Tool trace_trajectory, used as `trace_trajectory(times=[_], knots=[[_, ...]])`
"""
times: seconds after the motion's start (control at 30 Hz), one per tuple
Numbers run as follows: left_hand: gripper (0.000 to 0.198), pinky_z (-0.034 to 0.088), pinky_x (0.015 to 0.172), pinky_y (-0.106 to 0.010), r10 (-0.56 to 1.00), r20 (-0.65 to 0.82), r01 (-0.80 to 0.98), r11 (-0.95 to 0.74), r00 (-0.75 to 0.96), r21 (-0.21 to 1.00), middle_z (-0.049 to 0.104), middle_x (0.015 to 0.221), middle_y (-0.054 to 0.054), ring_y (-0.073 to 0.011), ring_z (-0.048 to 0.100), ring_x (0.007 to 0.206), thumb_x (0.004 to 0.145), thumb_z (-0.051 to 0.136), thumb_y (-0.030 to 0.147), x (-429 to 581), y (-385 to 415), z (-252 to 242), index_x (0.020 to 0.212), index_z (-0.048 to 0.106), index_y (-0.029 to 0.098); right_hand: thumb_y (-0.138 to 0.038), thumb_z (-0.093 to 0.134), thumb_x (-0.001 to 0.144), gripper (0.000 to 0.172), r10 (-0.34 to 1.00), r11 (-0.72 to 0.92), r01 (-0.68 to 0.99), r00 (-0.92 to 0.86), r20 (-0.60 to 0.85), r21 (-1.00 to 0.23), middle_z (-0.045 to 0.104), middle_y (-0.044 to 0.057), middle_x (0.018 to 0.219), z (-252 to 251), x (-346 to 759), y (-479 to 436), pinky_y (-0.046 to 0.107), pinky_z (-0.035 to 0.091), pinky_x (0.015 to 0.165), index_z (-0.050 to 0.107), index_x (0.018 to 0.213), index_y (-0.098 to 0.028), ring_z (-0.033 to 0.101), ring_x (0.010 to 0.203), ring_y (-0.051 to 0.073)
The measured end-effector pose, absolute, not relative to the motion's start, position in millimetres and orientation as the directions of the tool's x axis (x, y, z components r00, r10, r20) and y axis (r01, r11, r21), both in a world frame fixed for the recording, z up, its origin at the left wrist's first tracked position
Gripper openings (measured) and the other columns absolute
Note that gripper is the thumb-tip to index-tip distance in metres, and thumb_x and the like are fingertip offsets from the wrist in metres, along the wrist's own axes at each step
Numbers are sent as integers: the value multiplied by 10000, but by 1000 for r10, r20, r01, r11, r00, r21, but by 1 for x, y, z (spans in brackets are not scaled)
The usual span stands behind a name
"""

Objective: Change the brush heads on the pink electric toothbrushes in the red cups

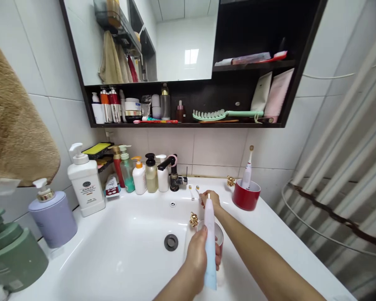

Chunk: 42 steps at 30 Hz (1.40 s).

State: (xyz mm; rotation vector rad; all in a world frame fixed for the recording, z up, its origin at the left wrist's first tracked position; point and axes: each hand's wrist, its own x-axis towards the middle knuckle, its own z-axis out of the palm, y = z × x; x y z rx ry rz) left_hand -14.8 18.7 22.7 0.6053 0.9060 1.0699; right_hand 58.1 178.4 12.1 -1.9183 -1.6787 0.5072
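Note:
My left hand [195, 259] is wrapped around an electric toothbrush handle [210, 246], pink fading to pale blue, its bare metal shaft pointing up with no head on it. Behind that hand is a red cup [219, 234] with a white inside and a gold bear-shaped handle [193, 219]; whether my fingers also touch the cup I cannot tell. Farther back, my right hand [213, 199] is at the sink's rear ledge, fingertips closed on the lower end of a small toothbrush head [198, 189]. A second toothbrush head [191, 192] lies just left of it.
The white sink [137, 246] has a dark drain [171, 242] and a black faucet [174, 177]. Another red cup [246, 195] holds an upright toothbrush [248, 171]. Pump bottles [87, 184] line the left and back. A shelf cabinet [188, 125] hangs above; pipes [332, 159] run right.

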Motion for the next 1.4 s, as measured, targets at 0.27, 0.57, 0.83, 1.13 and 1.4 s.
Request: trace_trajectory(times=[0.27,0.57,0.83,1.13,1.4], knots=[[360,246,365,-211,934,-299,-527,358,196,771,434,448,23,-64,359,316,659,317,489,-18,24,24,719,390,142,-260,385,759,241,999,-49,873,47,-16,-485,483,46,992,13,55,198,329,413,699,453,968,-160,491,825,134],[416,234,353,-213,944,-267,-528,329,193,783,422,426,24,-70,352,305,630,307,556,-17,28,22,670,386,149,-257,400,753,251,1000,0,800,1,2,-601,478,53,997,23,15,190,332,407,708,447,976,-153,486,842,141],[398,250,365,-210,939,-243,-456,333,245,826,441,456,18,-66,368,321,633,317,533,-21,20,28,689,395,147,-258,455,706,175,997,-74,408,21,-72,-910,560,28,641,41,46,141,265,438,545,519,790,-118,529,566,117],[416,229,314,-193,868,-185,-216,312,462,925,432,419,29,-57,352,282,593,356,552,-6,1,11,648,403,143,-275,569,584,140,996,-16,-344,73,-44,-939,523,-34,482,57,128,56,182,429,453,475,589,-171,498,444,71],[426,235,344,-197,872,-235,-178,337,430,925,429,429,28,-53,353,298,627,324,548,-4,-3,15,658,425,136,-279,591,564,178,997,-9,-495,57,-43,-869,470,-62,460,58,133,55,176,411,413,449,558,-173,454,404,52]])
